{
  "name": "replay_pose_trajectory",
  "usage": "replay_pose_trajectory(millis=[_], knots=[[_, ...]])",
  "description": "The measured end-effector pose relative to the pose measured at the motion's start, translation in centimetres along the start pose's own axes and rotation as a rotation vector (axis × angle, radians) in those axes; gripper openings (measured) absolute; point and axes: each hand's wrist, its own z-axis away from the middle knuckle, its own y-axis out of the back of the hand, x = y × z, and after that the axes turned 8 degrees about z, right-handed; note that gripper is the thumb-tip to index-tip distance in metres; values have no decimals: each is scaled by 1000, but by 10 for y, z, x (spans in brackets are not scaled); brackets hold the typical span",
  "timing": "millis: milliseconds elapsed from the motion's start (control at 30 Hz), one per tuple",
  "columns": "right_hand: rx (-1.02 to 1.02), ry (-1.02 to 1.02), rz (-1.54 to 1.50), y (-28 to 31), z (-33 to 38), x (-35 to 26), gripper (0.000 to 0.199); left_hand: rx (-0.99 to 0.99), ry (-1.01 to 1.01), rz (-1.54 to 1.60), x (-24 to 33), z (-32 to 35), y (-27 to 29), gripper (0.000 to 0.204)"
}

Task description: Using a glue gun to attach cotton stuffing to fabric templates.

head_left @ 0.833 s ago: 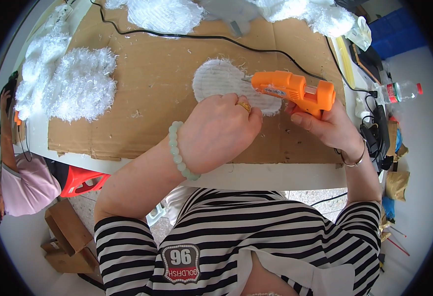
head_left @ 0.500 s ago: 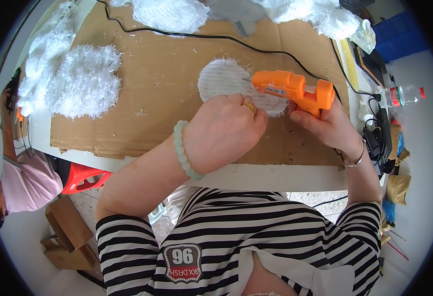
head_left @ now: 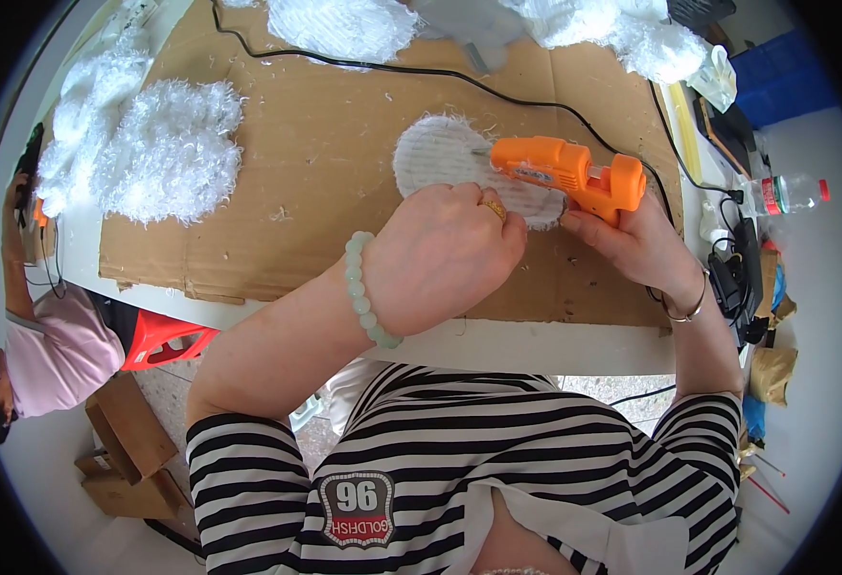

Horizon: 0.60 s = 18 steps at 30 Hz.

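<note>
An oval piece of white fluffy fabric [head_left: 432, 158] lies ribbed side up on a cardboard sheet. My left hand [head_left: 445, 238], wearing a green bead bracelet and a gold ring, is closed at the near edge of this piece. Its fingertips curl under and are partly hidden, seemingly pinching that edge. In my right hand [head_left: 643, 240] is an orange glue gun [head_left: 555, 165], gripped by its handle. The gun's nozzle points left, over the fabric's far middle part. A clear glue stick shows at the back of the gun.
White fluffy pieces [head_left: 172, 153] are piled at the left, with more [head_left: 344, 29] along the far side. A black cable [head_left: 421, 73] crosses the cardboard [head_left: 296, 163]. A plastic bottle [head_left: 790, 192] and black adapters [head_left: 737, 278] are at the right. Another person [head_left: 61, 350] sits at the left.
The view has shifted slightly, carrying the table things a little to the right. Against the fabric, the glue gun's nozzle sits slightly farther left. Both hands keep their holds.
</note>
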Motion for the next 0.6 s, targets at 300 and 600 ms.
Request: replay_pose_trajectory(millis=[300, 600], knots=[[-63, -11, 9, -1, -12, 1, 21, 3, -9, 26, -1, 1, 0, 24], [-33, 65, 46, 0, -28, -8, 21, -25, -12, 16, -1, 1, 2, 24]])
